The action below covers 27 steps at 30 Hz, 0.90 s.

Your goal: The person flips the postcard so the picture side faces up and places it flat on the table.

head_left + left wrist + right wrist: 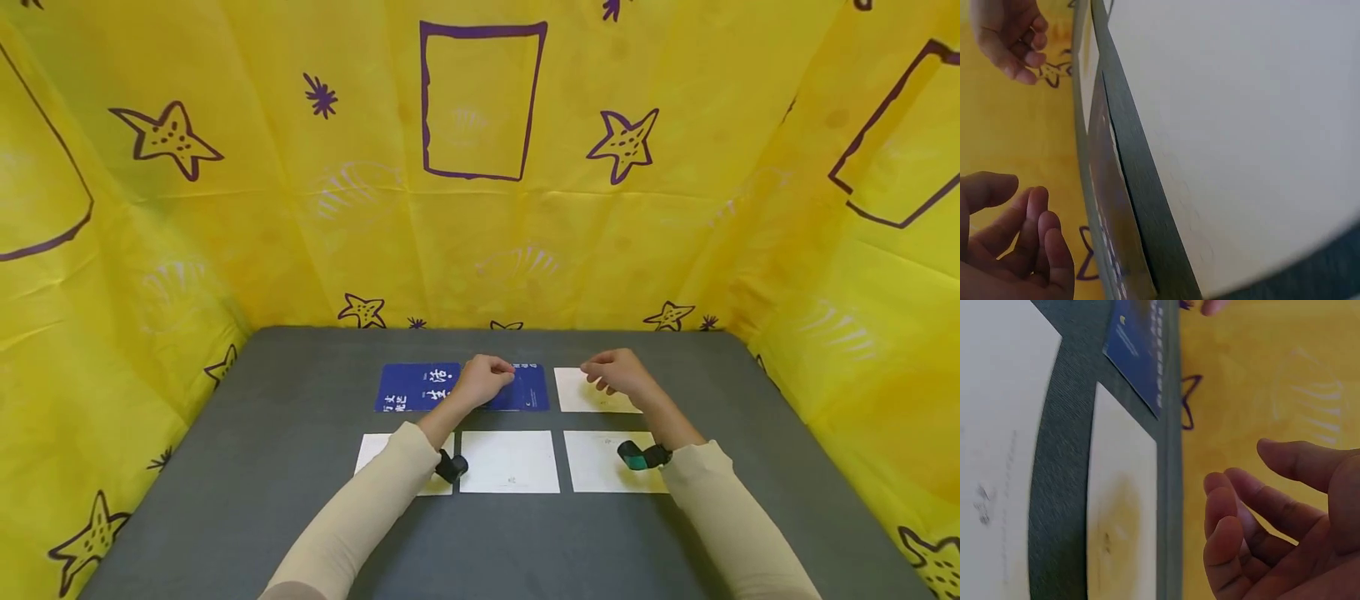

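Two blue cards with white lettering lie side by side in the far row, a left one (401,385) and a middle one (534,393). To their right is a white card (572,398). My left hand (482,381) hovers over the middle blue card and partly hides both blue ones. Over the far white card is my right hand (618,372), covering some of it. In the wrist views the left hand (1019,250) and right hand (1272,528) have loosely bent fingers, thumb apart from fingertips, and hold nothing.
Three white cards form the near row: left (371,450), middle (510,462) and right (592,462), the outer two partly under my forearms. All lie on a dark grey table (247,467). Yellow patterned cloth (480,250) hangs behind and at both sides.
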Available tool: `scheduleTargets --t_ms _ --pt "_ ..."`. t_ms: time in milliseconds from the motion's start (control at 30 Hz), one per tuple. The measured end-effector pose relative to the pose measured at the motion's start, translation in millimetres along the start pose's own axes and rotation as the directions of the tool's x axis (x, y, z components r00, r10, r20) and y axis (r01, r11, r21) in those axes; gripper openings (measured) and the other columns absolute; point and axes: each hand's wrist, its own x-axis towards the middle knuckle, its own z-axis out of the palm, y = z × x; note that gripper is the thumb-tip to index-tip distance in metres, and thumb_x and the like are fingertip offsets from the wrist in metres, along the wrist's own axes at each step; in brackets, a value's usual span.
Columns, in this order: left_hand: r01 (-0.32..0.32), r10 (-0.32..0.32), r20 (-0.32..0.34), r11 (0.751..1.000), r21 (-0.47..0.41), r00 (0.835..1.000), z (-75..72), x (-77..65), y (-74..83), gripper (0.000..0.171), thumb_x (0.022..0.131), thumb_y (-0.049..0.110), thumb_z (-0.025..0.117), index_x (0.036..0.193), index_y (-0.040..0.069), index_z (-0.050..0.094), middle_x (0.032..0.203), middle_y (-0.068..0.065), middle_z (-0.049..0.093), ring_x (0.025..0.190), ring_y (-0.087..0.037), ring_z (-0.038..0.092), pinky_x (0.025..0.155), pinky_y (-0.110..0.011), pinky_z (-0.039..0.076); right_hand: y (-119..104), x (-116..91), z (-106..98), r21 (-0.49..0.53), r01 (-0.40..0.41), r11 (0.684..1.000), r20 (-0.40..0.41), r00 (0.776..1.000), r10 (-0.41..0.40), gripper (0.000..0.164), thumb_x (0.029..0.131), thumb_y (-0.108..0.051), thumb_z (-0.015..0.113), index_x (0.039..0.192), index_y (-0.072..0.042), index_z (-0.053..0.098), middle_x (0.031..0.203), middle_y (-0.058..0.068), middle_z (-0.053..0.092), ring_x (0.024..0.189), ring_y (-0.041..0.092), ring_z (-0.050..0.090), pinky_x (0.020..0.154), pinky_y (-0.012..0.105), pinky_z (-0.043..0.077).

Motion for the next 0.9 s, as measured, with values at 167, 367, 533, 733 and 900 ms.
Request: scheduleTargets --t_ms 167,367,533,733,900 --pt "-0.011 0.011 0.013 1.000 0.025 1.000 16.5 -0.9 12.2 0.021 0.091 0.016 0.065 0.106 0.003 0.074 0.106 -0.012 0.074 0.104 -0.028 0.066 0.089 -0.040 0.051 7.8 -6.5 -18.0 -0.021 -0.016 1.000 -0.020 1.000 0.016 0.042 0.096 -0.023 0.058 0.120 0.011 0.061 0.102 0.025 0.068 0.082 0.028 0.063 0.065 0.030 0.052" --pt "-0.006 0.004 0.031 0.997 0.071 1.000 38.4 -2.7 23.4 0.019 0.090 0.016 0.067 0.103 0.005 0.075 0.100 -0.009 0.075 0.094 -0.024 0.067 0.080 -0.035 0.052 17.6 -11.7 -25.7 -0.063 -0.051 0.997 -0.027 0.998 0.050 0.042 0.095 -0.023 0.059 0.119 0.011 0.062 0.104 0.026 0.066 0.081 0.027 0.062 0.066 0.034 0.052" --pt "-0.005 0.001 0.038 0.993 0.117 0.999 52.5 -4.9 32.9 0.021 0.088 0.018 0.067 0.104 0.006 0.075 0.100 -0.006 0.076 0.094 -0.023 0.068 0.080 -0.033 0.051 30.2 -15.5 -27.1 -0.162 -0.076 0.984 -0.060 0.996 0.067 0.040 0.095 -0.025 0.060 0.115 0.009 0.064 0.102 0.023 0.066 0.082 0.027 0.061 0.068 0.036 0.053" --pt "-0.010 0.006 0.022 0.983 0.183 1.000 64.4 -6.6 43.0 0.021 0.087 0.017 0.066 0.101 0.007 0.076 0.098 -0.004 0.075 0.086 -0.019 0.067 0.075 -0.031 0.050 39.1 -16.9 -28.4 -0.310 -0.070 0.948 -0.110 0.993 0.037 0.042 0.093 -0.025 0.061 0.113 0.011 0.064 0.112 0.030 0.065 0.096 0.040 0.063 0.080 0.048 0.053" --pt "-0.029 0.018 0.048 0.971 0.236 0.999 73.3 -10.8 54.7 0.028 0.086 0.019 0.065 0.108 0.006 0.074 0.108 -0.006 0.074 0.100 -0.024 0.068 0.084 -0.035 0.051 38.6 -18.0 -27.0 -0.406 -0.097 0.909 -0.126 0.991 0.050 0.043 0.090 -0.026 0.063 0.110 0.013 0.064 0.113 0.030 0.065 0.097 0.042 0.061 0.082 0.050 0.051"
